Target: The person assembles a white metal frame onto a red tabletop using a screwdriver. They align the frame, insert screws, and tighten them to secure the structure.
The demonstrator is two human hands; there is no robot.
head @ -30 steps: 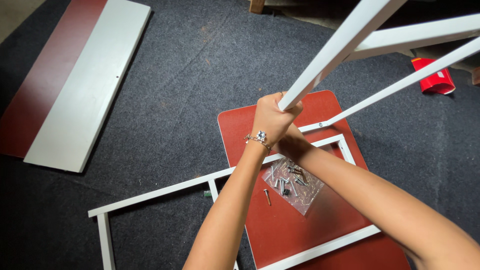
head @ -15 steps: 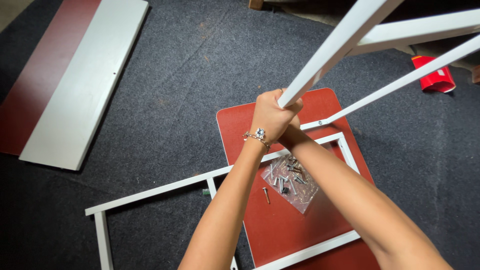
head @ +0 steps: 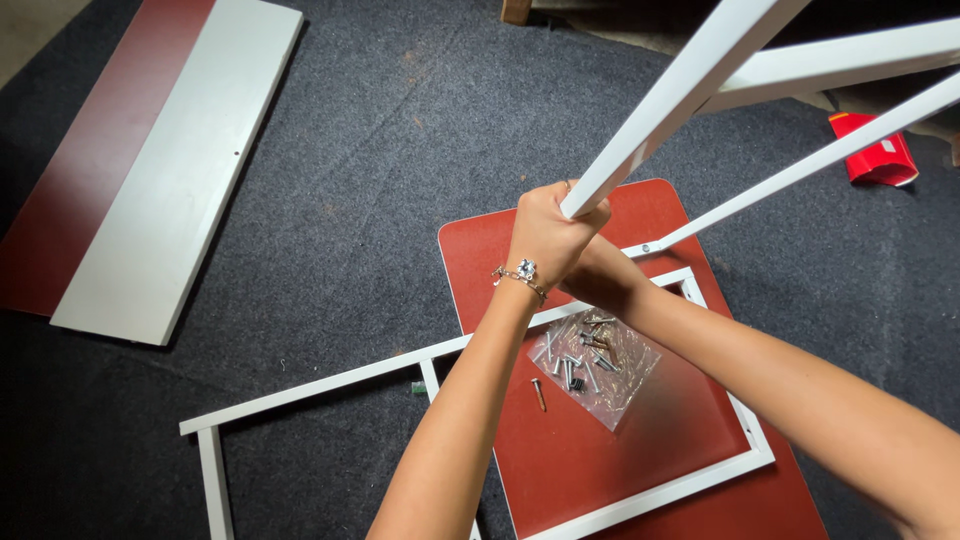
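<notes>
So left hand (head: 548, 232) clenched round white bar (head: 668, 105) end, steadying it; right hand (head: 598, 275) tucked behind, grip unclear. Screw bag (head: 594, 366) mid red panel (head: 520, 260), close by.

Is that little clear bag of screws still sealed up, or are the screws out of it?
Mostly in or on it: the clear plastic bag lies flat on the red board, with one dark screw beside it. Whether it is sealed, I cannot tell.

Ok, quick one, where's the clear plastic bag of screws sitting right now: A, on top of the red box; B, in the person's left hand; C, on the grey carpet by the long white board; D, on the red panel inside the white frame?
D: the clear bag of screws lies on the red panel, within the white frame, just below the left hand gripping the white bar.
</notes>
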